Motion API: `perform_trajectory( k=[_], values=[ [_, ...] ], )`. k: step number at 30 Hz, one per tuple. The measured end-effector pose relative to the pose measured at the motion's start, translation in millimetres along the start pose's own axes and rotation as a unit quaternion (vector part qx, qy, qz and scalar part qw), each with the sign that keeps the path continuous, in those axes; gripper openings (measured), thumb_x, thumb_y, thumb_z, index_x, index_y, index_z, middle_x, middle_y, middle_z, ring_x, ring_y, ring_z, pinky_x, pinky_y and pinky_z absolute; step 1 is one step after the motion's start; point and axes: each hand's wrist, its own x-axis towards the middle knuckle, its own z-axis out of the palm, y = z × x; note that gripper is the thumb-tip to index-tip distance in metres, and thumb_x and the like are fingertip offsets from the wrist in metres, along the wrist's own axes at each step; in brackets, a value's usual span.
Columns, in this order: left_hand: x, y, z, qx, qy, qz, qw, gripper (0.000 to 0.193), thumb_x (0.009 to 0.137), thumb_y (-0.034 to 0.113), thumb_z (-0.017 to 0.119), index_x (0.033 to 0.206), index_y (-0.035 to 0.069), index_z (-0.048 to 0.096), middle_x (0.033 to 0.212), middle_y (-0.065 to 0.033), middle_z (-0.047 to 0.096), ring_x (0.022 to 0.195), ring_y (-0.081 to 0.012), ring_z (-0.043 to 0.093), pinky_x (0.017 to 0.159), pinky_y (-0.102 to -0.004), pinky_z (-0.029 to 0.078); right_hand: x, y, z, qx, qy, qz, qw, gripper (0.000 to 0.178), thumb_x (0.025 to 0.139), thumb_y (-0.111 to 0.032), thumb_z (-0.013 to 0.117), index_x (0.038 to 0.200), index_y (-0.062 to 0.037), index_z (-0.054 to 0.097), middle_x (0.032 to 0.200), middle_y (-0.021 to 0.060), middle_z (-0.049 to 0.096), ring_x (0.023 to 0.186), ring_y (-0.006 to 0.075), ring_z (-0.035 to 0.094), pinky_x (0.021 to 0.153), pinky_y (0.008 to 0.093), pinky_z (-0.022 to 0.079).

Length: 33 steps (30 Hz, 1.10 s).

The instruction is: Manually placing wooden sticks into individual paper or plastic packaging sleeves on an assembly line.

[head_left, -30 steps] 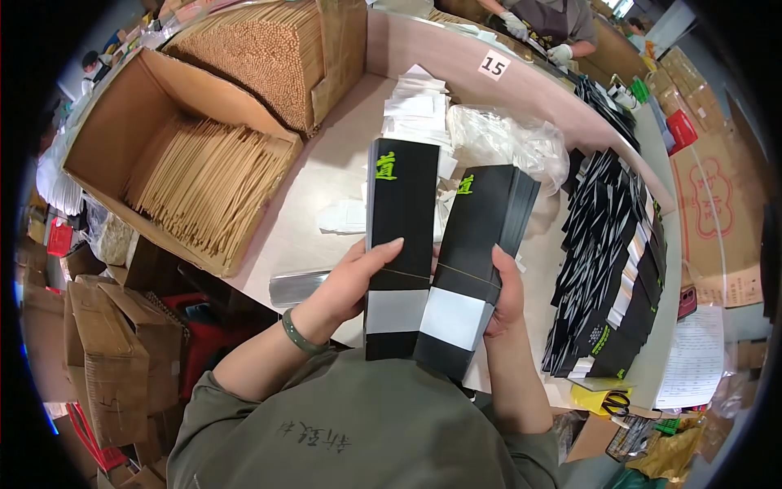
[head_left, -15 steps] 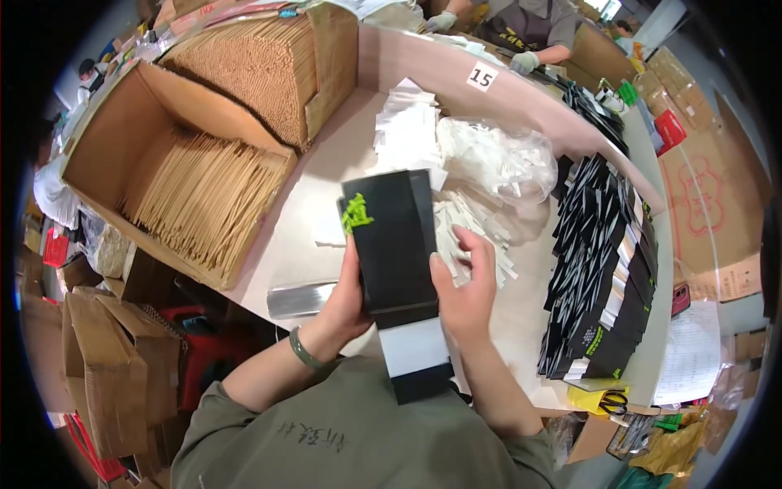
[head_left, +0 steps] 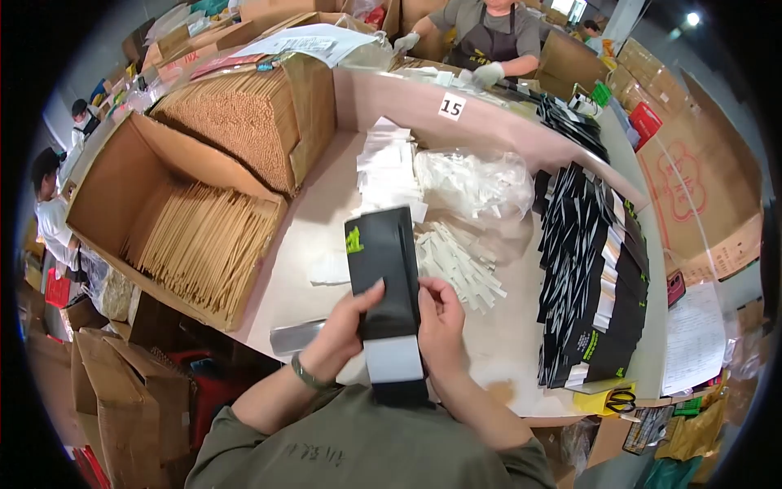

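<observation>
Both my hands hold a long black paper sleeve (head_left: 381, 253) with green print in its upper left corner and a white band (head_left: 393, 359) near its lower end. My left hand (head_left: 346, 324) grips its left edge, thumb lying on the front. At the right edge, my right hand (head_left: 441, 322) has its fingers curled in against the sleeve. The fingers behind the sleeve are hidden. Just beyond it on the table lie loose narrow white strips (head_left: 459, 265), a stack of white paper pieces (head_left: 385, 167) and a clear plastic bag (head_left: 476, 181) of white pieces.
Open cardboard boxes of thin brown sticks (head_left: 204, 244) stand at the left. Overlapping black sleeves (head_left: 578, 277) lie along the table's right side, near scissors (head_left: 620, 400) in a yellow holder. A low partition (head_left: 505, 126) rises at the back; beyond it a gloved co-worker (head_left: 497, 41) stands.
The sleeve now stands more upright in view. My left thumb has come onto its front, and my right fingers have closed in on its right edge. The view has shifted slightly.
</observation>
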Motion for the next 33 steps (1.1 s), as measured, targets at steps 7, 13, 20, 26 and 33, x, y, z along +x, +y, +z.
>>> perform_trajectory(
  k=[7,13,20,26,33],
  values=[
    [12.4,31.5,-13.5,-0.150,-0.081,0.039,0.985,0.055,0.096,0.044,0.059,0.129,0.001,0.055,0.123,-0.0147,0.065,0.106,-0.0276,0.066,0.097,-0.0434,0.052,10.2,-43.4,-7.5,-0.186,-0.179,-0.190,0.947,0.020,0.089,-0.001,0.063,0.109,-0.0017,0.063,0.122,0.0118,0.059,0.090,0.0171,0.064,0.074,0.0297,0.053],
    [16.9,26.7,-32.1,-0.150,-0.097,0.003,0.984,0.055,0.097,0.044,0.058,0.130,0.001,0.054,0.124,-0.0157,0.064,0.106,-0.0274,0.067,0.095,-0.0424,0.054,18.3,-40.4,-7.5,-0.247,-0.198,-0.183,0.931,0.008,0.086,-0.001,0.066,0.092,0.0002,0.061,0.104,0.0145,0.058,0.088,0.0266,0.065,0.072,0.0336,0.053],
    [5.2,34.3,-38.2,-0.043,-0.108,0.002,0.993,0.061,0.096,0.045,0.059,0.135,-0.001,0.050,0.126,-0.0169,0.062,0.111,-0.0281,0.064,0.096,-0.0414,0.053,11.1,-23.5,-4.7,-0.290,-0.160,-0.347,0.877,0.017,0.077,0.001,0.071,0.089,-0.0030,0.060,0.091,0.0130,0.059,0.078,0.0317,0.061,0.063,0.0372,0.050],
    [-4.2,28.2,-30.1,-0.038,-0.169,-0.028,0.985,0.062,0.098,0.044,0.056,0.137,-0.002,0.047,0.126,-0.0168,0.062,0.111,-0.0260,0.064,0.097,-0.0402,0.052,-4.6,-17.5,-6.4,-0.326,-0.125,-0.396,0.849,0.017,0.077,0.001,0.071,0.088,-0.0031,0.059,0.088,0.0117,0.061,0.070,0.0288,0.062,0.061,0.0357,0.050],
    [-7.0,14.2,-22.9,0.013,-0.168,-0.073,0.983,0.061,0.098,0.044,0.056,0.136,-0.003,0.049,0.122,-0.0164,0.064,0.107,-0.0244,0.066,0.094,-0.0377,0.054,19.1,-75.6,-54.8,0.032,-0.403,0.277,0.872,0.006,0.085,0.000,0.057,0.087,-0.0051,0.054,0.084,0.0056,0.059,0.068,0.0132,0.058,0.055,0.0242,0.044]
  ],
)
